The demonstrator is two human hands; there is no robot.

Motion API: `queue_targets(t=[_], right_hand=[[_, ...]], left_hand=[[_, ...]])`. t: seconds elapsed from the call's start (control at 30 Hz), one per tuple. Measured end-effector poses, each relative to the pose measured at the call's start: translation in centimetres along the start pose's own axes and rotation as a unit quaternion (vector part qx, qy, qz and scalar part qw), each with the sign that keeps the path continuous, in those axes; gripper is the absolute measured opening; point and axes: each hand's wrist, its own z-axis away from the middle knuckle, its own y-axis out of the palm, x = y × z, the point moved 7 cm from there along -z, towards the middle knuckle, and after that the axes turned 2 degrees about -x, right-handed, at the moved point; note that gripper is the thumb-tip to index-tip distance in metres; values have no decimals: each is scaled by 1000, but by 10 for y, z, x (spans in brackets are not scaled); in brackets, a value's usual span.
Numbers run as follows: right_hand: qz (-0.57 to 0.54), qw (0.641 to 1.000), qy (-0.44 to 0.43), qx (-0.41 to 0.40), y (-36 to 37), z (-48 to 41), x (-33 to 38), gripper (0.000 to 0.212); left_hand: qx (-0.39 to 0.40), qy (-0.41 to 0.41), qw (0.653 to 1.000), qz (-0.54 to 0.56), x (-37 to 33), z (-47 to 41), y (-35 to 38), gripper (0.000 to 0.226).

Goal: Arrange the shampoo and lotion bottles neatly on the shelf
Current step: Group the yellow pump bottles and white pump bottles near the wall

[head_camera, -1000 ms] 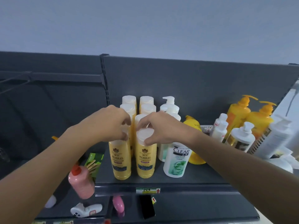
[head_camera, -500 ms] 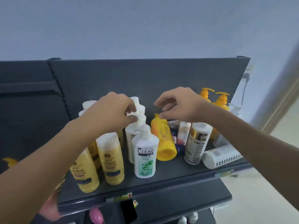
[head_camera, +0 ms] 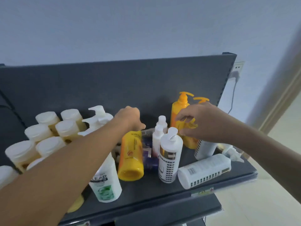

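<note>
Gripping the tipped yellow bottle (head_camera: 130, 154), the left hand (head_camera: 128, 119) is likely righting it; the right hand (head_camera: 200, 123) is hovering empty, fingers loose. Next: standing it upright.

You've got white-capped bottles (head_camera: 47, 118) upright in rows, shelf (head_camera: 146, 190) left; Clear bottle (head_camera: 105, 185) upright in front; yellow bottle (head_camera: 131, 157) tipped over mid-shelf; white bottle (head_camera: 205, 170) lying right.

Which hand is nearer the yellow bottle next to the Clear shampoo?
Left. The left hand is right at the far end of the yellow bottle, seemingly touching it; the right hand is off to its right, by the orange pump bottles.
</note>
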Motion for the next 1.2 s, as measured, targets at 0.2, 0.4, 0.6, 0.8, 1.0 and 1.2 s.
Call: queue_targets(t=[0.2,0.4,0.6,0.8,1.0,1.2], right_hand=[[31,997,-71,2,10,-15,-23,25],[68,991,-117,18,22,-27,-27,32],[174,974,-142,43,27,-28,-20,29],[139,978,-143,64,24,-19,-32,27],[142,978,-134,74,16,-1,-50,27],[122,982,-122,83,5,19,-64,30]], left_hand=[[40,-70,996,-25,4,-23,54,54],[27,-130,991,-26,3,-26,76,65],[-19,-126,991,-30,-3,-27,66,42],[-114,-134,984,-4,6,-17,34,68],[-181,-150,972,2,6,13,-16,89],[-278,-112,954,9,-14,81,-103,70]])
